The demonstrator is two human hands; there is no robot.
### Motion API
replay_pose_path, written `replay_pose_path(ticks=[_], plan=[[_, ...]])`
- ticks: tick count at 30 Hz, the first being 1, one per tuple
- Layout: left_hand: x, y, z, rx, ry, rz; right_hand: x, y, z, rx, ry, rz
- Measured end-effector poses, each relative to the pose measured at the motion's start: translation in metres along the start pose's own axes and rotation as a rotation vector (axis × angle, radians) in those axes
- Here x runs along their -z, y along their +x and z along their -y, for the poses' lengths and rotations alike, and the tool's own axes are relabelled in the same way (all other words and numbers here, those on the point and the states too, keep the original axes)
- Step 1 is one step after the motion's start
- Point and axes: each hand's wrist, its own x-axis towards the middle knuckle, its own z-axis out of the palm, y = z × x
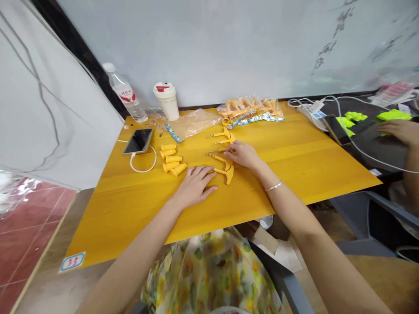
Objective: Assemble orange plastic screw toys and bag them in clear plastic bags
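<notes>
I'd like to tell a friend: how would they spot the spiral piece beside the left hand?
On the yellow table, find the row of yellow-handled spiral pieces. Pick the piece by the left hand; unlike its neighbours, it lies nearest the front edge.

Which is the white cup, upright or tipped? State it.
Upright: the white cup rests on its base on the table, lid uppermost.

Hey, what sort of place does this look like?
Probably a shared workroom, perhaps a workshop or classroom: a label reading 33 sits on a corner of the yellow table, handwriting marks the pale panel behind, and another person's hand is at green pieces alongside.
</notes>
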Motion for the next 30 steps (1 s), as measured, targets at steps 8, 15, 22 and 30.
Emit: replay_pose_path(ticks=[8, 15, 22, 30], plan=[[-0.001, 0.000, 0.001, -0.005, -0.014, -0.018, -0.010, 0.010, -0.012, -0.210, 0.022, -0.026], [0.000, 0.000, 0.001, -0.013, -0.010, -0.020, -0.012, 0.011, 0.004, -0.153, 0.055, -0.066], [-0.003, -0.001, 0.002, 0.012, 0.018, -0.020, -0.008, 0.004, 0.011, 0.011, 0.100, -0.003], [-0.003, -0.005, 0.002, 0.035, 0.019, -0.094, -0.019, 0.017, -0.056, -0.285, 0.188, -0.303]])
